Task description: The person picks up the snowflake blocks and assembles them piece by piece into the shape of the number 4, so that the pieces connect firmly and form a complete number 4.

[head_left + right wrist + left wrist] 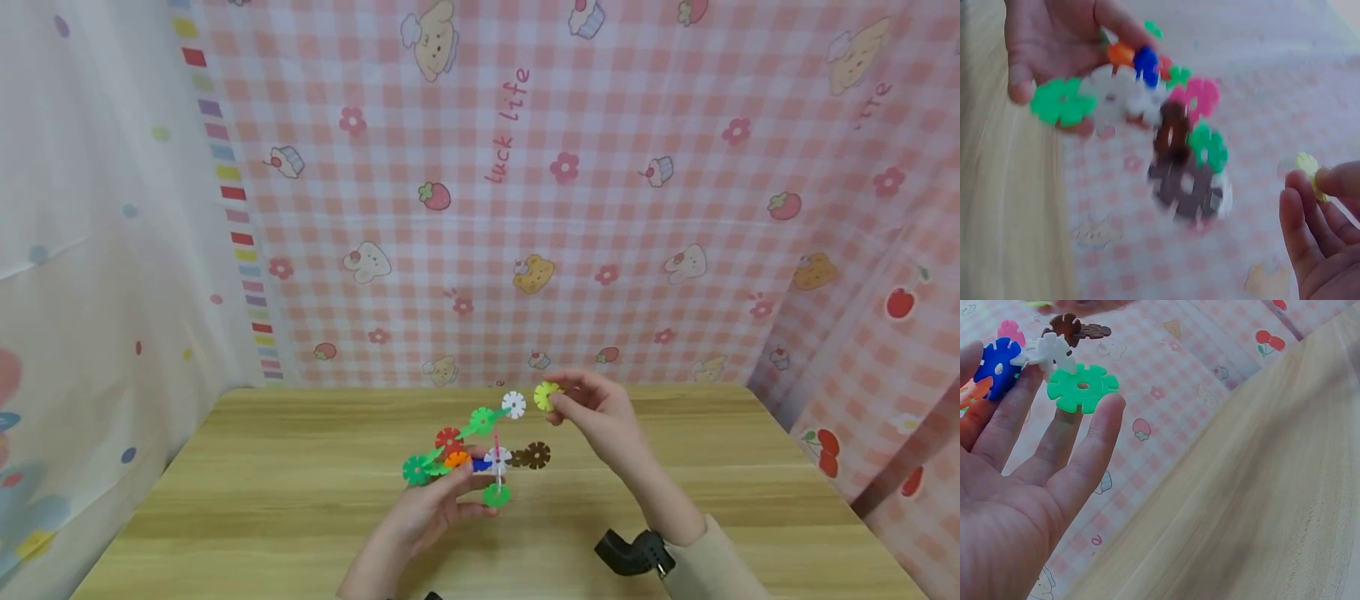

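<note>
My left hand (438, 504) holds up a linked chain of notched plastic discs, with thumb and fingers around its orange disc (457, 460) and blue disc (999, 369). From there branch a red disc (449, 441), a white disc (513, 405), a brown disc (537, 455) and several green ones; a pink disc (1201, 99) shows in the right wrist view. The lower green disc (1084, 389) lies by the left fingertips. Just right of the upper white disc, and apart from it, my right hand (600, 417) pinches a loose yellow disc (546, 396) between thumb and fingers.
Below the hands stretches a wooden table (300, 500). A pink checked cloth (480, 325) hangs behind its far edge, and a white curtain (112, 250) hangs at the left. A black wrist mount (633, 552) sits on the right forearm.
</note>
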`<state>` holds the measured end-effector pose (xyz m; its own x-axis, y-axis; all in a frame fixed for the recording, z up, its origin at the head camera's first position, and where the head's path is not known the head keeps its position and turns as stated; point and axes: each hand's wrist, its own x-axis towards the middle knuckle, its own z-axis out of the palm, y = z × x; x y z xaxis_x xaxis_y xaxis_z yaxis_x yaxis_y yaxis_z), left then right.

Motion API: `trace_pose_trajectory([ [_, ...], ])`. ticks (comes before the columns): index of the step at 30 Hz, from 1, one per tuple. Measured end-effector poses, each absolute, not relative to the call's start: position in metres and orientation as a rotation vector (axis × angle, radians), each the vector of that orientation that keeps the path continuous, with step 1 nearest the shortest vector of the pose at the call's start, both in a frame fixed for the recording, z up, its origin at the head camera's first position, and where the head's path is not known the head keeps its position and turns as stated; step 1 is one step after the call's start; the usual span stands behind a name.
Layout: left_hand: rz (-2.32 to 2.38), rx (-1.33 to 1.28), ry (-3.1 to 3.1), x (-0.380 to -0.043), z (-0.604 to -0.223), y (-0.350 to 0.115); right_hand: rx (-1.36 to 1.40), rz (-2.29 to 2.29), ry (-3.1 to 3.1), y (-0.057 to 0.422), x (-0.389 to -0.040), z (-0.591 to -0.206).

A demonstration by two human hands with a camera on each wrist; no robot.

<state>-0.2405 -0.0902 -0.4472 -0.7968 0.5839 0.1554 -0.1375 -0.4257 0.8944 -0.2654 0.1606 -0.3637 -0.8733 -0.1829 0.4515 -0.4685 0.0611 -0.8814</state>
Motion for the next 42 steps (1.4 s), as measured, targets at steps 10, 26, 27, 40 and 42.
trace_pose_trajectory([
  [10, 2.226, 0.695, 1.354, -0.241, -0.447, -0.09, 1.041, 1.544, -2.225, 0.126, -0.266, -0.353],
  [26, 2.232, 0.646, 1.343, -0.241, -0.447, -0.09, 1.091, 1.357, -2.27, 0.118, -0.266, -0.362],
  [27, 2.23, 0.644, 1.343, -0.24, -0.447, -0.09, 1.096, 1.34, -2.268, 0.118, -0.266, -0.363],
  [40, 2.233, 0.643, 1.361, -0.241, -0.447, -0.091, 1.156, 1.239, -2.247, 0.118, -0.264, -0.367],
  [42, 2.233, 0.67, 1.355, -0.242, -0.448, -0.091, 1.166, 1.201, -2.274, 0.12, -0.264, -0.367],
])
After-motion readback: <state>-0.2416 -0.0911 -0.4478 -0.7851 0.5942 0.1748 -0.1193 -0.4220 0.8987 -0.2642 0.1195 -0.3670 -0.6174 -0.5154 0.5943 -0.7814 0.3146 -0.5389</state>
